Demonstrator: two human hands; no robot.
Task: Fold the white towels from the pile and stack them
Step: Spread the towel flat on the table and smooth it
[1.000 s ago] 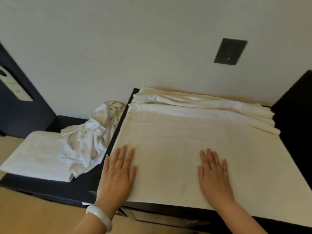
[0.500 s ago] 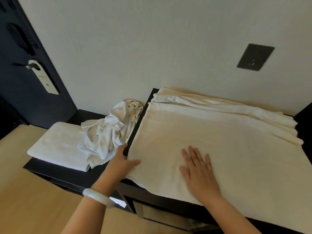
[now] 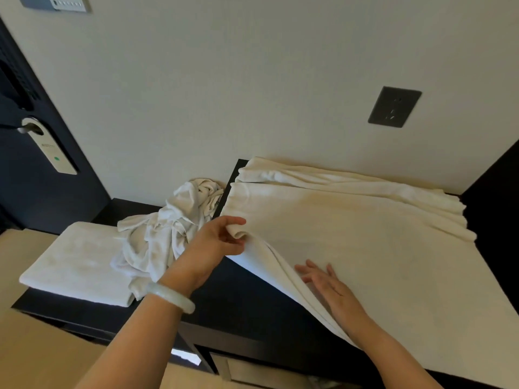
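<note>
On the dark counter (image 3: 241, 299), our left hand (image 3: 216, 242) pinches the towel (image 3: 365, 242) corner between thumb and fingers; our right hand (image 3: 328, 287) rests flat on it, fingers spread.

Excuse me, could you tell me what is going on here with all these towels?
A person is folding white towels. Their left hand pinches the left edge of the large towel spread on the higher dark surface and holds it raised. The right hand rests on the same towel with straight fingers, beside the raised edge. To the left, on the lower dark bench, a crumpled pile waits beside one folded towel.
</note>
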